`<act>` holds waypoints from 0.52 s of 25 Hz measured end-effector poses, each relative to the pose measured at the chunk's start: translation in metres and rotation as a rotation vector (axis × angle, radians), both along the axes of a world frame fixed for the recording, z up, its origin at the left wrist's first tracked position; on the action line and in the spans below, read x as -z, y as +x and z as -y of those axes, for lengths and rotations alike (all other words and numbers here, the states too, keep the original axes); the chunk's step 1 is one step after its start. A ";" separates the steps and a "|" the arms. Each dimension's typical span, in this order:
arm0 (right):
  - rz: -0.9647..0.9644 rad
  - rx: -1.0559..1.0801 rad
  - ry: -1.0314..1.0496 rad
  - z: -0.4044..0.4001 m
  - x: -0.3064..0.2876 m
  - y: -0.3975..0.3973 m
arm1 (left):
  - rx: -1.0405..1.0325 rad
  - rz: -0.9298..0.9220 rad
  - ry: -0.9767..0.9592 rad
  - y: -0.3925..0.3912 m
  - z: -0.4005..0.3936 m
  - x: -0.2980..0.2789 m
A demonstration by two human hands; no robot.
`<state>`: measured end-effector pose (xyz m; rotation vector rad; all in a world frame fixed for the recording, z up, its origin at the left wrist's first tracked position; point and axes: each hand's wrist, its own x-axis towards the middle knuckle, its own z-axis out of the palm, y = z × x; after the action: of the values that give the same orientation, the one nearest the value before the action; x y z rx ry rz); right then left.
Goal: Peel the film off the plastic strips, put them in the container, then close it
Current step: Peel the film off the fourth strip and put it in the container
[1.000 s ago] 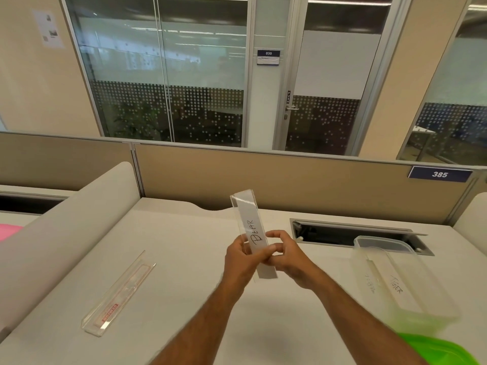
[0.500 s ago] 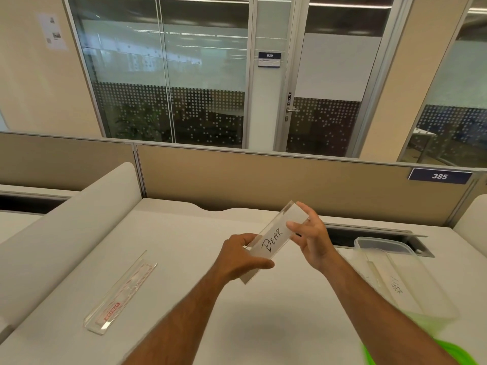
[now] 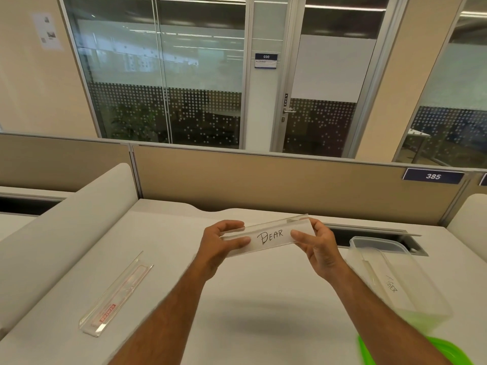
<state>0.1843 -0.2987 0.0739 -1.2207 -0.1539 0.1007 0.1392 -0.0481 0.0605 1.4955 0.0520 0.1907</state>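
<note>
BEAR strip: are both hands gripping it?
Touching. Head view shows left hand and right hand pinching opposite ends of the BEAR strip.

White counter [image 3: 163,259] fills lower frame; dark cable slot [image 3: 374,239] cut into it at right; tan partition panel [image 3: 263,180] runs across mid frame, blue plate "385" [image 3: 433,176] at its right end; white curved divider [image 3: 66,227] at left, another at far right edge; behind, glass wall [image 3: 158,88] with dotted frosting band, plant dim behind it; glass door [image 3: 319,101] with lever handle, sign "030" [image 3: 266,60] beside it; beige walls, paper notice [image 3: 47,30] upper left; ceiling strip lights reflected in glass.
</note>
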 end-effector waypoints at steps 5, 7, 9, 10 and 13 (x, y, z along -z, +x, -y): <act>0.032 0.010 -0.025 0.005 0.005 -0.001 | -0.079 0.095 -0.072 0.006 0.004 -0.001; 0.040 0.013 -0.018 0.006 0.005 0.001 | -0.077 0.109 -0.078 0.009 0.006 -0.003; 0.048 0.013 -0.014 0.008 0.005 0.002 | -0.078 0.113 -0.076 0.011 0.008 -0.004; 0.051 0.013 -0.013 0.009 0.005 0.003 | -0.081 0.114 -0.070 0.011 0.009 -0.004; 0.060 0.013 -0.017 0.011 0.006 0.004 | -0.088 0.114 -0.060 0.011 0.012 -0.005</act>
<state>0.1886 -0.3102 0.0681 -1.2423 -0.1979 0.0545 0.1504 -0.0597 0.0655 1.4214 0.0320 0.3422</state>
